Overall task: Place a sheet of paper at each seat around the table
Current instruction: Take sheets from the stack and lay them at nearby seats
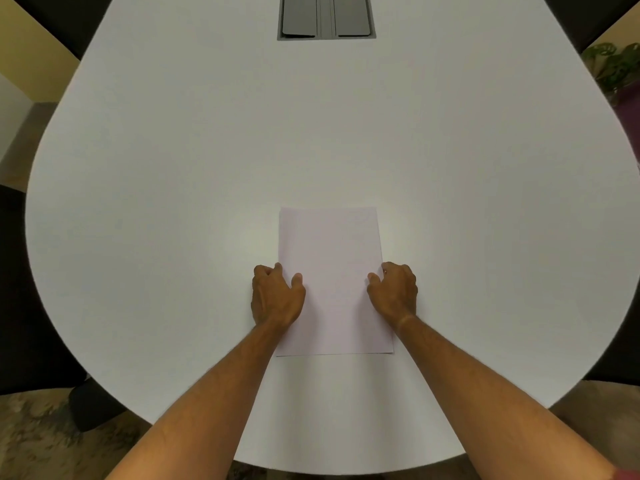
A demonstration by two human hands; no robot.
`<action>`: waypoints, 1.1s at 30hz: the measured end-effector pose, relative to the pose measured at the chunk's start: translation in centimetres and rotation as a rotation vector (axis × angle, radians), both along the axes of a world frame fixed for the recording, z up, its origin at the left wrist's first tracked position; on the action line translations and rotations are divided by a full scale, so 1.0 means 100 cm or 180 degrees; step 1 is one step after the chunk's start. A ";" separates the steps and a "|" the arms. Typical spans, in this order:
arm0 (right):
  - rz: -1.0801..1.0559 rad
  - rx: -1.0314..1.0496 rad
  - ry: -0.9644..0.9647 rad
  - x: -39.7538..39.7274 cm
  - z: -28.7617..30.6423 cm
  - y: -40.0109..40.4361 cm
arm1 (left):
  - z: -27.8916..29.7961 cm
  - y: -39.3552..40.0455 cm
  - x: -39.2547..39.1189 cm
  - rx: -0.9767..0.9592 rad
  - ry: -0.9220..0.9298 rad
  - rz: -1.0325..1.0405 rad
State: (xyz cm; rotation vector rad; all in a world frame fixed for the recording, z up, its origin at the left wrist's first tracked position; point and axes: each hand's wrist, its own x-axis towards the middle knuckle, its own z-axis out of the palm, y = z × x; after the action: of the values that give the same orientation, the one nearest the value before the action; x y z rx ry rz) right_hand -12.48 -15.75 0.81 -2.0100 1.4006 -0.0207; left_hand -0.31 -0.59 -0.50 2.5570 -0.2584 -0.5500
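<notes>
near the front edge of the bench [138, 202], straight before you, lies the paper [329, 278], flat and square to you; whether it is one sheet or a stack i cannot tell. your left hand [275, 296] and right hand [393, 292] sit at its two long edges, fingers curled, thumbs resting on the sheet, neither pinching it firmly. you seem to be squaring it at this seat or readying to lift. next, judge which; other seats show no paper. farther off, a grey cable hatch [326, 16] and a plant [614, 65].
</notes>
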 end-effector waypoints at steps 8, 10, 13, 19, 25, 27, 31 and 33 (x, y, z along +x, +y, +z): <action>-0.0233 -0.0026 -0.0225 -0.001 -0.001 -0.001 | -0.002 -0.001 0.003 -0.0270 -0.0287 0.0219; -0.0376 0.0017 -0.0375 -0.001 0.000 -0.002 | -0.002 -0.002 0.007 -0.0396 -0.0282 0.0381; -0.0576 0.0151 -0.0477 -0.001 -0.001 -0.004 | -0.001 -0.001 0.013 -0.0499 -0.0141 0.0582; -0.0770 0.0276 -0.0553 -0.002 0.005 -0.004 | 0.004 0.004 0.020 -0.0625 0.0083 0.0795; -0.0905 0.0176 -0.0673 -0.008 0.025 0.000 | 0.022 0.003 0.023 -0.0829 0.0145 0.0811; -0.0991 0.0143 -0.0739 -0.012 0.032 0.001 | 0.030 -0.001 0.022 -0.0892 0.0159 0.0768; -0.1124 0.0074 -0.0918 -0.024 0.043 -0.001 | 0.043 -0.010 0.018 -0.1000 0.0162 0.0646; -0.1195 0.0070 -0.0984 -0.032 0.047 -0.004 | 0.049 -0.014 0.014 -0.1038 0.0169 0.0585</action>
State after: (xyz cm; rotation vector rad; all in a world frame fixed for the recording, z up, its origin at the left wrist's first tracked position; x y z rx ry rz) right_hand -15.64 -16.10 5.50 -1.6161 1.5392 -0.4590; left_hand 1.07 -2.01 4.36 2.2189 -0.0841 -0.4633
